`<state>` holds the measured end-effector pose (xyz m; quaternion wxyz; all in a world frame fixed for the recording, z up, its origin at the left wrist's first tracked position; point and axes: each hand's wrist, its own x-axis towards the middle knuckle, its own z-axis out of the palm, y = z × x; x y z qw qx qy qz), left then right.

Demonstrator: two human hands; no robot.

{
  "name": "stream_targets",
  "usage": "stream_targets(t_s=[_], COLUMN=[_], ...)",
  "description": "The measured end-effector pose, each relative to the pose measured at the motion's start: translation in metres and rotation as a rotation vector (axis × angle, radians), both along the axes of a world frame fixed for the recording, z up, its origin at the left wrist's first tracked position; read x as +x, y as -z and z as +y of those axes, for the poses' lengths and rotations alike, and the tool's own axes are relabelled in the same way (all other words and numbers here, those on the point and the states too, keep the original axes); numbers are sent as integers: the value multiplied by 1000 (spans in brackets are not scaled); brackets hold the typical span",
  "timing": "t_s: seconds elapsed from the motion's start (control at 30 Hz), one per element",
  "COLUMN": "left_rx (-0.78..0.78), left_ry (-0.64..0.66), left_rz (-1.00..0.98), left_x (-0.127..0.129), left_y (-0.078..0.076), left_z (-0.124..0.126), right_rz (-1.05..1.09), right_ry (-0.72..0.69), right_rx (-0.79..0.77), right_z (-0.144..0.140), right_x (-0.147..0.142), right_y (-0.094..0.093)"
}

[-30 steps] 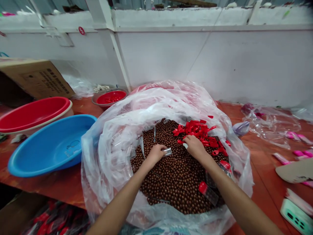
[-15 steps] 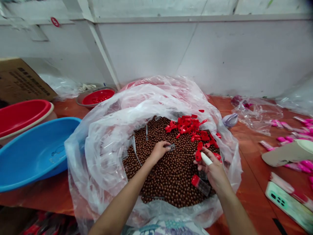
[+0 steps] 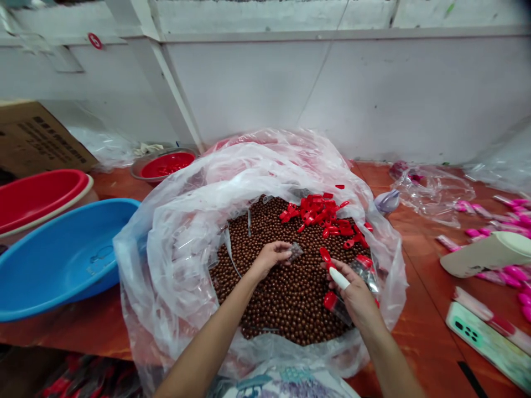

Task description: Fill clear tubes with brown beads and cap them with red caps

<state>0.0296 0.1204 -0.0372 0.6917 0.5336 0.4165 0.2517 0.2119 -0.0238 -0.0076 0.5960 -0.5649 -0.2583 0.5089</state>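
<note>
Left hand [image 3: 272, 258] held its grip clamped on a small, clear plastic container [image 3: 296, 252]; right hand [image 3: 355, 292] pinched a red, spoon-shaped plastic piece [image 3: 326, 256] above round, brown beads [image 3: 286, 304].

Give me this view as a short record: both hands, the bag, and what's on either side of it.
left hand: holds a small clear piece
right hand: holds a red piece
plastic bag: open; brown balls, loose red pieces toward far right
left of bag: blue basin, red basin
right of bag: cup, phone
</note>
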Motion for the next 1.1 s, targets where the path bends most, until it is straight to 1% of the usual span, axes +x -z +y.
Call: stream_targets(t_s=[0.17,0.27,0.4,0.5,0.57,0.63,0.73,0.9,1.0,1.1], left_rx=[-212,-291,-291,-274,-277,-269,-226,-174,-184,-163], left_ry=[5,34,5,-10,-15,-18,-12,-49,-86,-129], left_rz=[-179,-237,-240,-219,-215,-209,-194,-187,-203,-217], left_x=[-5,-7,-10,-10,-10,-8,-6,-4,-4,-4], left_y=[-17,-27,-30,-29,-28,-27,-26,-24,-26,-27], left_z=[-19,-32,-49,-58,-63,-67,-71,-76,-79,-83], right_rz=[86,133,170,120,-1,-178,-411,-621,-790,-998], right_ry=[-1,29,15,-19,-42,-61,-107,-148,-190,-254], right_rx=[-8,5,35,45,47,58,83,116,187,273], right_z=[2,4,6,5,4,4,5,3,0,-2], right_x=[-5,-8,-8,-11,-13,-17,-22,-27,-29,-33], right_y=[-3,-3,-4,-3,-2,-1,0,2,5,12])
